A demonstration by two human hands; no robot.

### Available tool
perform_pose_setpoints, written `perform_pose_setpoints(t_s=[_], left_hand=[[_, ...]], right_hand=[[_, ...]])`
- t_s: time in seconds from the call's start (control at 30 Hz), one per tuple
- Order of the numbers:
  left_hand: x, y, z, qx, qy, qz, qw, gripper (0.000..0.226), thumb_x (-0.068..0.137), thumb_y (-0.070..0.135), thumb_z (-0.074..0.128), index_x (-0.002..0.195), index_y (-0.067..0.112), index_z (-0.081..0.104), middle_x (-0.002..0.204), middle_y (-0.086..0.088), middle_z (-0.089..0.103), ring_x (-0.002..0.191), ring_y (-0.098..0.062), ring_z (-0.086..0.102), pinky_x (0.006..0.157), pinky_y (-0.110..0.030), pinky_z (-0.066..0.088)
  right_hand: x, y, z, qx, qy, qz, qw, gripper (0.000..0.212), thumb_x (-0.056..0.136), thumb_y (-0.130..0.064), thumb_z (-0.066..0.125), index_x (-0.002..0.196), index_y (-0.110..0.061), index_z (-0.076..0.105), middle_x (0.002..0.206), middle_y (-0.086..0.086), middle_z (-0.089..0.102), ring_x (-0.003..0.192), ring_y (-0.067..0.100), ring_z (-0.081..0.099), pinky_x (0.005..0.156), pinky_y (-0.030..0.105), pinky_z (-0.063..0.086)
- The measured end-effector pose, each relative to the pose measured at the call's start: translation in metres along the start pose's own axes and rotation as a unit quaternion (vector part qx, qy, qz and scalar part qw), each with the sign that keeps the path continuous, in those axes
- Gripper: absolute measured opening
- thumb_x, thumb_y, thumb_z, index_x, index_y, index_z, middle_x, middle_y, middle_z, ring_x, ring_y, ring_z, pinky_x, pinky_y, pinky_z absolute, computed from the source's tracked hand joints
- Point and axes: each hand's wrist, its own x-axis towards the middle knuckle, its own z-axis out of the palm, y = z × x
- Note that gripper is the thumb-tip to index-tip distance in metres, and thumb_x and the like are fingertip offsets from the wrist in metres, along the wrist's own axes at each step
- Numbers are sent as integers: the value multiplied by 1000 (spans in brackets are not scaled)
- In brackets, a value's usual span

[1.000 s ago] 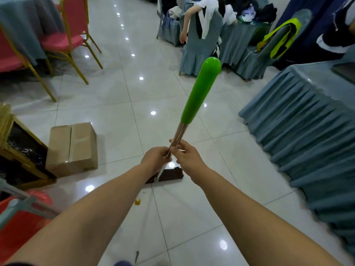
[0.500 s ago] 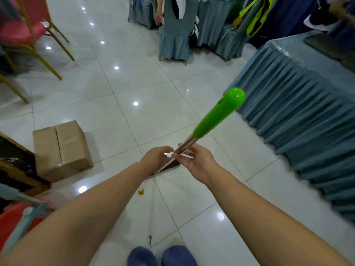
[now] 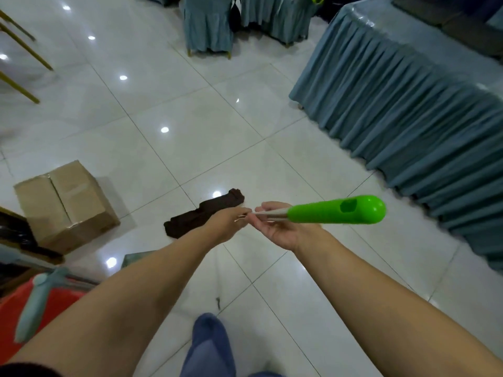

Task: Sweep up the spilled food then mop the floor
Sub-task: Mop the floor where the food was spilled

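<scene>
Low in the centre of the frame, a blue slipper (image 3: 208, 341) stands on the glossy tile floor (image 3: 190, 126). Just above it, at mid-frame, both hands meet on the mop pole: the left hand (image 3: 227, 223) is closed round the metal shaft, and the right hand (image 3: 275, 223) cups it loosely, palm up, just short of the green handle (image 3: 336, 213), which juts right. Beyond the hands, the dark mop cloth (image 3: 202, 214) lies flat on the tiles. This looks like the mopping step; next comes a firmer two-handed hold, then pushing the cloth along the tiles towards the cardboard box (image 3: 65, 202) at left.
</scene>
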Motion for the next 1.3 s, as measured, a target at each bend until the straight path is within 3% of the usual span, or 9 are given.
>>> perform_pose_setpoints(t_s=[0.1,0.2,0.3,0.43,0.57,0.87,0.97,1.1,1.3], left_hand=[[-14,3,22,11,-14,2,1000,28,96,24,51,122,25,61,119,2,66,112,-17,59,100,-33,43],[-28,7,51,19,-31,-26,999,38,97,24,48,134,20,51,128,-3,60,119,-21,54,95,-27,39],[-40,12,87,36,-37,-64,997,44,98,24,46,142,20,41,144,-6,47,131,-23,44,105,-27,32],[-55,25,136,16,-27,-96,995,48,98,13,43,144,21,37,150,-5,38,138,-21,35,111,-26,25],[-67,45,182,3,-26,-109,994,51,97,10,42,145,22,34,152,-5,34,139,-21,32,111,-27,25],[-91,90,264,-4,-44,-109,993,51,96,12,42,145,25,33,152,-3,33,140,-21,31,114,-30,25],[-99,97,280,-1,-41,-109,993,51,96,11,43,145,23,34,152,-3,35,140,-20,32,114,-29,26],[-110,103,294,-16,-34,-113,993,51,96,11,43,144,24,35,152,-2,35,139,-20,33,114,-29,27],[-115,102,298,-32,-14,-112,993,50,95,9,40,142,25,39,149,-1,39,134,-19,39,108,-26,32]], right_hand=[[0,13,-21,17,-20,70,997,22,93,9,38,82,14,56,78,32,58,49,18,58,41,19,53],[4,27,-53,44,-6,122,992,25,95,8,30,90,10,54,87,27,55,35,9,44,31,11,40],[-2,38,-88,8,36,137,990,18,96,3,37,85,2,52,87,18,51,27,9,37,29,11,36],[-19,47,-135,-39,64,157,985,13,95,1,42,85,-1,50,81,22,56,26,8,35,28,10,34],[-38,48,-183,-64,67,161,983,12,95,-2,44,86,0,51,75,20,56,31,7,36,28,10,34],[-86,43,-274,-101,61,163,979,12,98,-4,41,93,4,49,81,18,52,28,9,42,28,11,37],[-98,47,-290,-107,59,169,978,12,99,-5,41,97,4,49,73,17,53,29,8,42,27,12,36],[-109,51,-301,-124,60,181,974,17,99,-7,41,112,2,45,47,15,57,28,8,43,27,13,36],[-118,53,-298,-163,49,194,966,17,99,-10,42,108,3,48,39,10,51,26,5,38,27,11,36]])
